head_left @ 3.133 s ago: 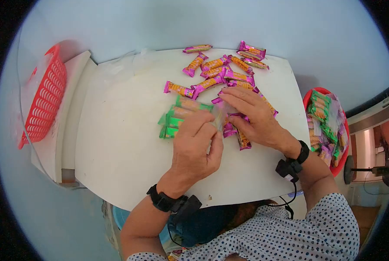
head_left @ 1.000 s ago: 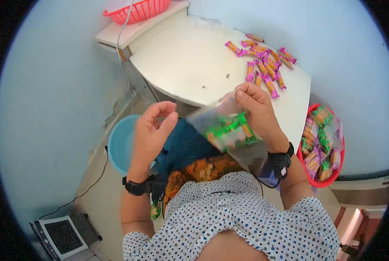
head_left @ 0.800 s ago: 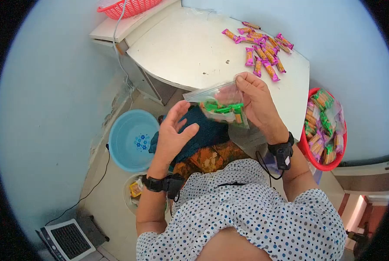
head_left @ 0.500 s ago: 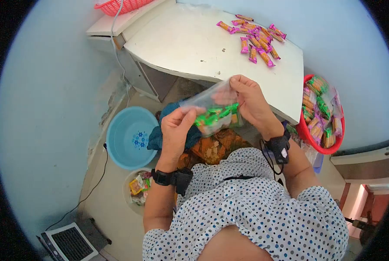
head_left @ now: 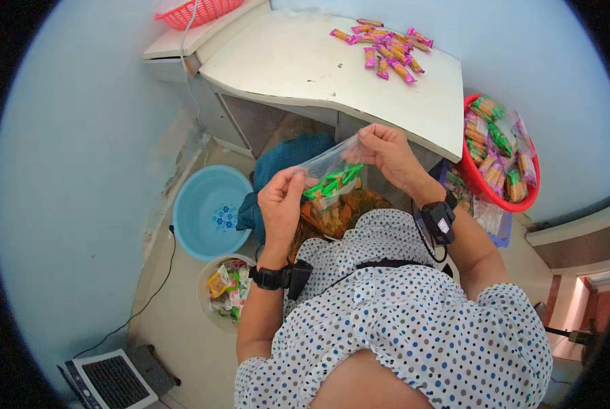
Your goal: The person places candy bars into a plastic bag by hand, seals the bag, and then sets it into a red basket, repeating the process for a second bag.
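Observation:
A clear plastic bag is stretched between my two hands above my lap. Green-wrapped snack packs lie in its lower part. My left hand pinches the bag's upper left corner between thumb and fingers. At the upper right corner, my right hand pinches the bag the same way. Both wrists wear black straps with small devices. Beyond my hands, a pile of purple-wrapped snack packs lies on the white table.
To the right, a red basket holds bagged snacks, with a blue-purple crate below it. A blue basin and a bin of wrappers stand on the floor at left. A pink basket sits at the back left.
The bag has tilted and its top edge is pulled tauter between my hands, with the packs hanging lower inside. My view has shifted slightly; both hands keep their pinch.

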`<state>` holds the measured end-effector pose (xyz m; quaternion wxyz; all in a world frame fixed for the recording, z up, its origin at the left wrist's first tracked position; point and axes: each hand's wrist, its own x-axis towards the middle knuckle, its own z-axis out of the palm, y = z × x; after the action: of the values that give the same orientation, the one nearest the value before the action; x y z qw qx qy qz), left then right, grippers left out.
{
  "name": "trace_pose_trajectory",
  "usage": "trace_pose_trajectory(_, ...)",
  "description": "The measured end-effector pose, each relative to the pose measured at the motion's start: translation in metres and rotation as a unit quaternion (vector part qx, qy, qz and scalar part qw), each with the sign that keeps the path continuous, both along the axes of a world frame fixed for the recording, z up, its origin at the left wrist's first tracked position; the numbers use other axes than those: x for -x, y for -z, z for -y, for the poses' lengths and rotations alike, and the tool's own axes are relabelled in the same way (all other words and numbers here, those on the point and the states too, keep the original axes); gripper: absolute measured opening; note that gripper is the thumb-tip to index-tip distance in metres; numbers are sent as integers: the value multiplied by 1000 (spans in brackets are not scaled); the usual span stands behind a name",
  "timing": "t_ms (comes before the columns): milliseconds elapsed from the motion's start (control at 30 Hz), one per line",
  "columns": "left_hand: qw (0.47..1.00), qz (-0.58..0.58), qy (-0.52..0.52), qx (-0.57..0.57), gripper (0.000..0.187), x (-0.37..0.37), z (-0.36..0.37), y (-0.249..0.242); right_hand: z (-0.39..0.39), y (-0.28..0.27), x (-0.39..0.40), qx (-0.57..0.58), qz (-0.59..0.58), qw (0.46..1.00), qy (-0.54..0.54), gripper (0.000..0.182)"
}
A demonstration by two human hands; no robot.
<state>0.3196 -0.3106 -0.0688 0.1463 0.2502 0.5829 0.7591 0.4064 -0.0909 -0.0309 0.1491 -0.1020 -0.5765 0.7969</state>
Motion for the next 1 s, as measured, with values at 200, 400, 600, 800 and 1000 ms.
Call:
trace_pose_trajectory(200,999,-27,-21,-7,17,-1,-1,1,-7,9,-10,-20,-13,1000,0,23)
trace_pose_trajectory(400,998,56,-9,-38,14,4,0,10,-5,15,-15,18,0,1000,-6,21)
trace_pose_trajectory(600,996,83,6,-42,14,3,4,0,-1,16,-15,-6,-12,1000,3,23)
trace_pose_trajectory(800,995,99,14,3,14,4,7,-6,3,12,-21,19,-18,999,31,21)
trace_pose_trajectory(1000,936,-290,-92,176,34,-6,-6,-43,-6,12,-28,-42,-37,998,19,21)
